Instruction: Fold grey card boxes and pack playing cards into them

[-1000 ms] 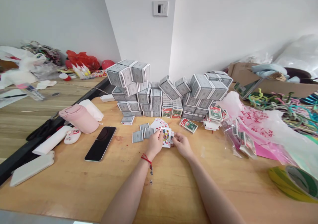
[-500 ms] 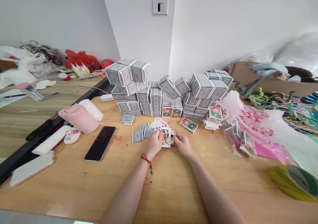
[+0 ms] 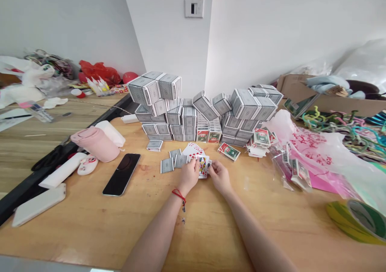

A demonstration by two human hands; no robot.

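My left hand, with a red string bracelet at the wrist, grips several playing cards; a red-suit face card is on top. My right hand pinches the right edge of a card that sticks out from behind that one. Just beyond my left hand lie a fan of face-up red cards and several cards with grey patterned backs. Stacks of grey-backed card decks stand behind them, and a boxed deck lies near my right hand.
Left of my hands lies a black phone, with a pink roll and a white power bank further left. Plastic wrapping, yellow-green tape, pipe cleaners and a cardboard box are on the right.
My left hand has shifted slightly right with the cards. The card at my right fingers now shows a little less beside the top card.
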